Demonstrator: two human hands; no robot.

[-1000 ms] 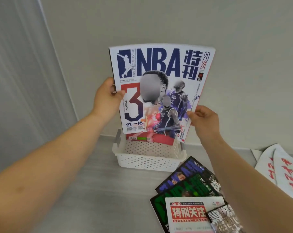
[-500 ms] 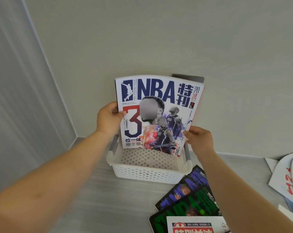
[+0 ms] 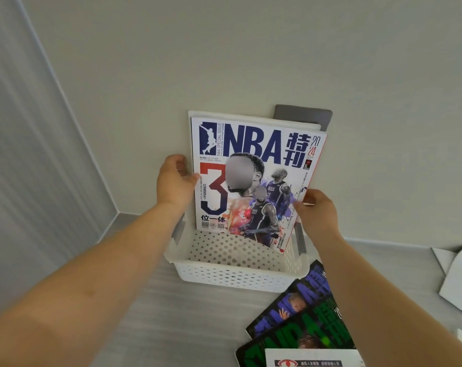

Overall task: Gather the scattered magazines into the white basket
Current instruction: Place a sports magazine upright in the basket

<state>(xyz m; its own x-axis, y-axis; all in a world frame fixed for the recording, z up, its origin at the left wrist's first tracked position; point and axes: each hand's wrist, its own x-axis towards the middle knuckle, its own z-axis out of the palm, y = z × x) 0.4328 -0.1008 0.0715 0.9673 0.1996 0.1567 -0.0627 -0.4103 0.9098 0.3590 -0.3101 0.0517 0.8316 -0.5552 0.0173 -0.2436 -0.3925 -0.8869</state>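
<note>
One magazine in hand: NBA special issue [image 3: 253, 181], cover toward the camera, stood upright with its lower edge down inside the white basket [image 3: 235, 271]; whether that edge touched the basket floor could not be told.
Change: a second before, the same issue was held high and clear above the basket; half a second before, its lower edge was just at the rim; now it sat well lower, behind the front wall.
Meaning for task: judged as the last part of placing this issue; it looked nearly seated, release not yet made.
Behind it: pale edges of at least one more publication stood against the back of the basket, so it likely was not the first one in.
Left hand [image 3: 175, 181]: closed on the issue's left edge, thumb on the cover, fingers behind.
Right hand [image 3: 316, 210]: pinched the right edge lower down, thumb in front.
Basket: perforated, on the grey tabletop [image 3: 150, 300], pushed near the wall [image 3: 224, 62]; grey handle parts showed at both ends.
Still scattered: purple-titled magazine [image 3: 298, 300] and green-titled magazine [image 3: 304, 337] overlapped just right of the basket's near corner, a red-and-white one [image 3: 314, 360] lay over them at the bottom edge, and white sheets with red marks [image 3: 460, 282] lay far right.
Remaining: several items were yet to be gathered.
Risk: the tall issue could lean or slump once let go.
</note>
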